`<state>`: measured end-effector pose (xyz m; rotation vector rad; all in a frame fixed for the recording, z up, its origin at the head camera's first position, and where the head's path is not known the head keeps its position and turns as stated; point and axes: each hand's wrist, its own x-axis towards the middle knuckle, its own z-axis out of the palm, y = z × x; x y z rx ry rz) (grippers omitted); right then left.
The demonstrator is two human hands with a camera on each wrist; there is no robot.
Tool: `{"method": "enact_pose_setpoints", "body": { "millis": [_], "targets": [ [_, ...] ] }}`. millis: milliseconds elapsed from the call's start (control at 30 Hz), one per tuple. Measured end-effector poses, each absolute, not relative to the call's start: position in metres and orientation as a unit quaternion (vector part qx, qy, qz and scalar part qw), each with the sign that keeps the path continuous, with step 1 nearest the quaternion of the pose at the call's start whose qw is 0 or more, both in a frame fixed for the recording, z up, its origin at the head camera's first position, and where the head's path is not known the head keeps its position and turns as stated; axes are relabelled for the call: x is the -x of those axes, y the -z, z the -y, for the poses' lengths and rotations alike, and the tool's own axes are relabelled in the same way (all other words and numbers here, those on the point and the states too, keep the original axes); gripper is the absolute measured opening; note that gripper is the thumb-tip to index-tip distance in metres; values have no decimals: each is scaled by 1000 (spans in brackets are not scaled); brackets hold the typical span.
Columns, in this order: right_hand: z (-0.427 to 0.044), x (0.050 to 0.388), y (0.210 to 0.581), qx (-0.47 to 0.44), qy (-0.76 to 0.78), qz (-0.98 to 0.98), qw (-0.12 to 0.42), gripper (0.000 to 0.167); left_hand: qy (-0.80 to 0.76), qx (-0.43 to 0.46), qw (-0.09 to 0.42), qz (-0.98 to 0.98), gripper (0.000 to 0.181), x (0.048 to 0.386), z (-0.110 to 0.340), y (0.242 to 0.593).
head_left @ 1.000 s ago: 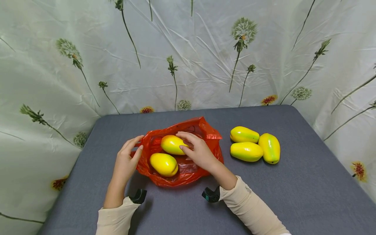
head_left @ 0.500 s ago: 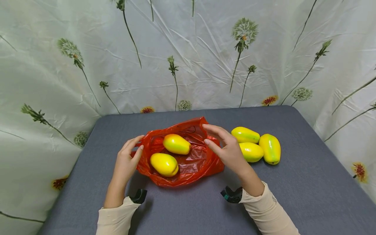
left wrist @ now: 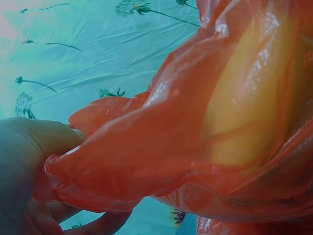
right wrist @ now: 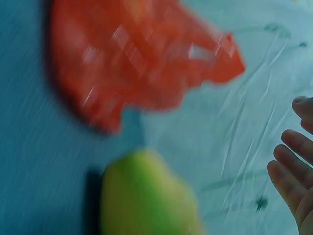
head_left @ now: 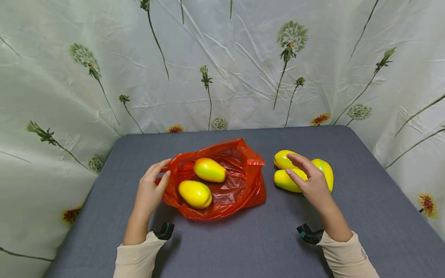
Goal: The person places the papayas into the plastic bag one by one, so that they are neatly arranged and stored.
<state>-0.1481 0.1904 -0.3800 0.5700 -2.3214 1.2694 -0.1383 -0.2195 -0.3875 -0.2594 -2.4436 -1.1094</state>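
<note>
A red plastic bag lies with its mouth spread wide, and two yellow-green fruits rest inside it. My left hand grips the bag's left edge; the left wrist view shows the film between thumb and fingers. Over a group of three similar fruits to the right of the bag, my right hand hovers with thumb and fingers apart and nothing between them. It partly hides the group. In the right wrist view, one blurred fruit appears below the bag, beside the hand.
A grey cloth-covered table lies under everything. Behind it and along its sides hangs a pale curtain with a dandelion print. Dark wrist cameras sit at both wrists.
My right hand has moved right, from the fruit inside the bag, past the bag's right edge, to the fruits outside. My left hand has stayed at the bag's left edge.
</note>
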Motion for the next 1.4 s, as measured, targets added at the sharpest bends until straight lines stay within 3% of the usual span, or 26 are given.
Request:
{"method": "enact_pose_setpoints", "body": {
  "millis": [400,733,1100,1400],
  "targets": [
    [-237,150,423,-181,-363,897,178,50,403,104,226,881,35,138,219,388],
    [-243,155,430,-187,-363,909,83,62,402,103,226,881,35,138,220,389],
    [-244,155,430,-194,-348,910,110,59,394,101,225,885,35,139,220,390],
    [-241,149,421,-174,-356,903,162,58,395,103,225,885,35,140,220,390]
  ]
}}
